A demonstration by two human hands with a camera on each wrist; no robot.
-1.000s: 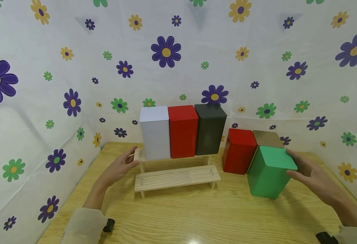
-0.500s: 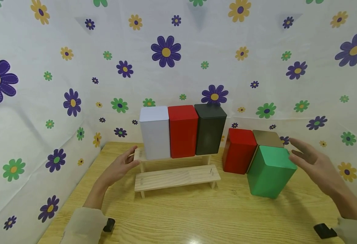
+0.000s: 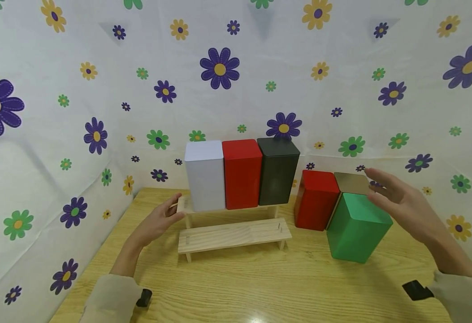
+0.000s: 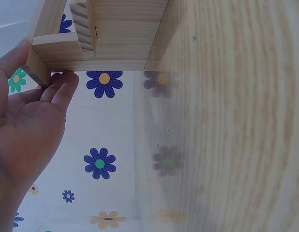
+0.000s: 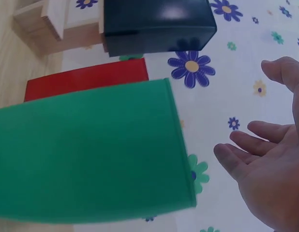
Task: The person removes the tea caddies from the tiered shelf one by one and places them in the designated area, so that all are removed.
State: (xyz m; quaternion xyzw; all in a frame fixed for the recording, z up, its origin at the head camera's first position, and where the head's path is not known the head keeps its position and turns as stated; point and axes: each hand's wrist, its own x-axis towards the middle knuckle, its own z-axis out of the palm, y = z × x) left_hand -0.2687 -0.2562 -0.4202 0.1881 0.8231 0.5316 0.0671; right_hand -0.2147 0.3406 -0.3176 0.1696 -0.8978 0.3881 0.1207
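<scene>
My left hand [image 3: 161, 220] rested against the left end of the wooden rack [image 3: 236, 234], fingers relaxed and straight, touching the end of its upper step; I judged it was there to steady the rack. In the left wrist view the fingertips [image 4: 62, 82] met pale, grained pine under the step's end. The rack was a two-step stand of bare planks on the table [image 3: 260, 287], also light wood with a smooth, slightly glossy grain.

On the upper step, just beyond that hand, three tall square tins stood shoulder to shoulder: white tin [image 3: 205, 176], red tin [image 3: 241, 173], black tin [image 3: 278, 172]. Matte painted metal, rounded corners, flat lids. The lower step lay bare.

Further right, off the rack, a second red tin [image 3: 315, 200] stood on the table with a gold tin [image 3: 352, 183] behind, and the green tin [image 3: 356, 226] in front, turned corner-on. My right hand [image 3: 399, 204] hovered spread and loose, holding nothing, just beside the green tin's top right edge and near the gold lid. The right wrist view showed clear space between palm [image 5: 273, 181] and green side.

A flowered cloth [image 3: 58, 112] walled the table on three sides.
</scene>
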